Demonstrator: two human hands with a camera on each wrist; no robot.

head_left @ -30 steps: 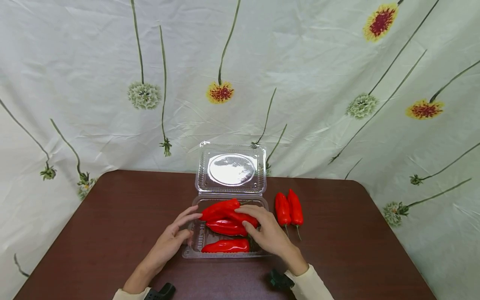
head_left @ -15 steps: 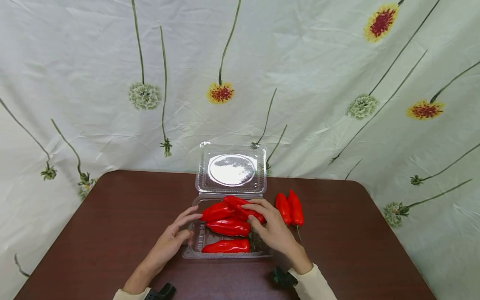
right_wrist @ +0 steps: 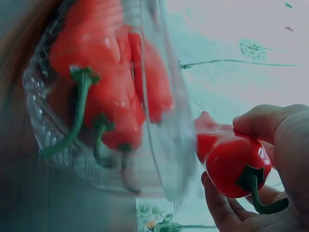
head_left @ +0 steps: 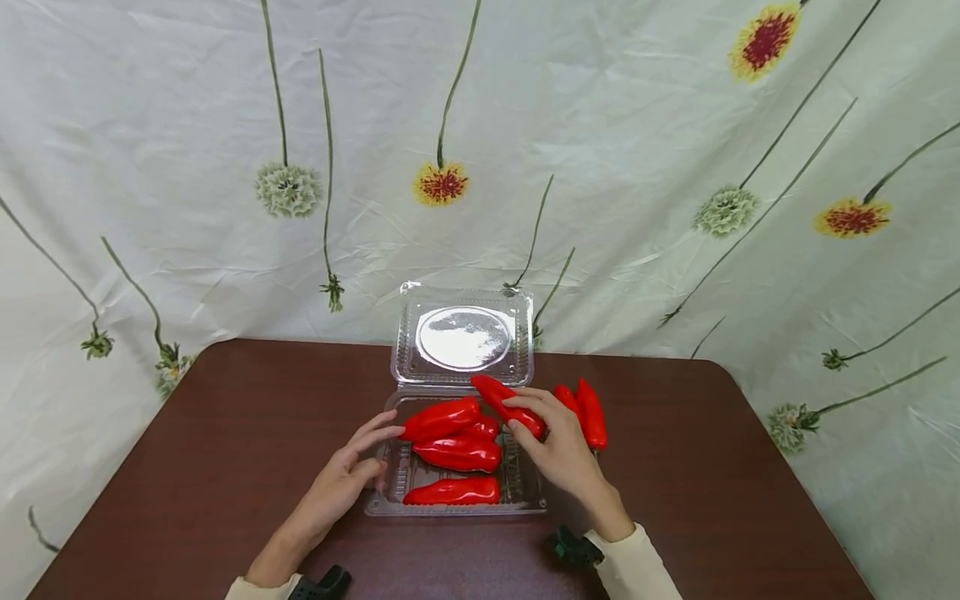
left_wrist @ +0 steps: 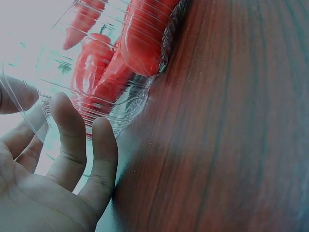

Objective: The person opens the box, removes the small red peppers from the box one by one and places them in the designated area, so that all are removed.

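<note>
In the right hand (head_left: 558, 442) is a red pepper (head_left: 504, 400) with a green stem, pinched between thumb and fingers above the right side of a clear plastic clamshell container (head_left: 378, 507). The right wrist view shows this pepper (right_wrist: 234, 164) outside the container's rim, stem end toward the camera. Several more red peppers lie inside: one (head_left: 452, 492) along the front wall, another (head_left: 457, 455) in the middle and one (head_left: 441, 418) toward the back. Resting fingertips against the container's left wall is the left hand (head_left: 345, 475), its fingers loosely extended; the left wrist view shows the fingers (left_wrist: 104, 150) outside that wall.
Two red peppers (head_left: 591, 415) lie on the dark brown table (head_left: 675, 500) to the container's right, partly behind the right hand. The container's lid (head_left: 461, 337) stands raised at the back, before a flower-printed cloth (head_left: 600, 125).
The right hand has lifted one red pepper from the pile and carried it up and to the right. The left hand has stayed at the container's left wall.
</note>
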